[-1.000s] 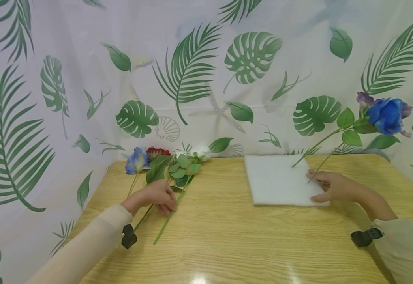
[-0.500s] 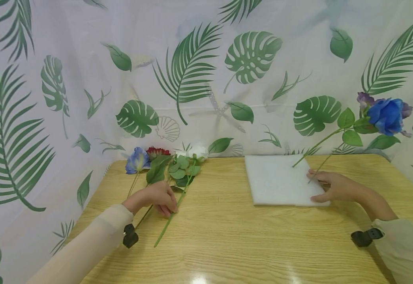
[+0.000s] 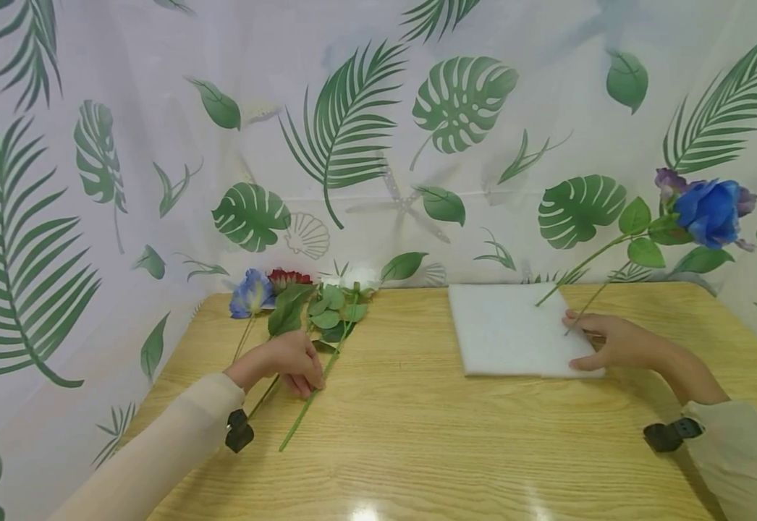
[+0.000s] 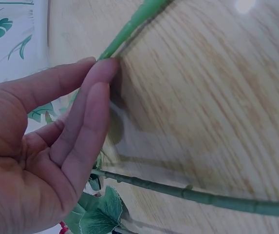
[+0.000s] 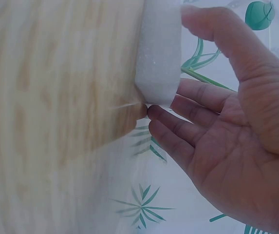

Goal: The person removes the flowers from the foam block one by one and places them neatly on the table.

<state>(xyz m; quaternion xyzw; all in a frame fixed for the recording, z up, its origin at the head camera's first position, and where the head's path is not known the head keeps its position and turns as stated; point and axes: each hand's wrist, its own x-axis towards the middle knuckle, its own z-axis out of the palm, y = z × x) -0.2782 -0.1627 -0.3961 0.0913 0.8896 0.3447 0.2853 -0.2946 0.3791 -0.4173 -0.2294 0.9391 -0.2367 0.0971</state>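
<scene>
My left hand (image 3: 287, 358) pinches the green stem (image 3: 297, 423) of a white artificial flower (image 3: 355, 276) between thumb and fingertips, low over the table. In the left wrist view the pinched stem (image 4: 124, 36) runs up and away to the right. On the right, my right hand (image 3: 632, 344) rests against the right edge of a white foam board (image 3: 509, 333), thumb and fingers spread along it. A blue rose (image 3: 711, 213) and a purple flower (image 3: 668, 181) lean to the right, their stems standing in the board. In the right wrist view the thumb touches the foam edge (image 5: 158, 53).
A light blue flower (image 3: 251, 293) and a red flower (image 3: 289, 277) lie at the table's back left, with green leaves (image 3: 290, 311) around them. Another dark stem (image 4: 197, 195) lies beside my left hand. A leaf-patterned cloth (image 3: 378, 145) hangs behind the wooden table (image 3: 417, 449).
The stem in my left hand shifts very slightly, and its white flower head tilts a little. My right hand, the foam board and the flowers standing in it stay put.
</scene>
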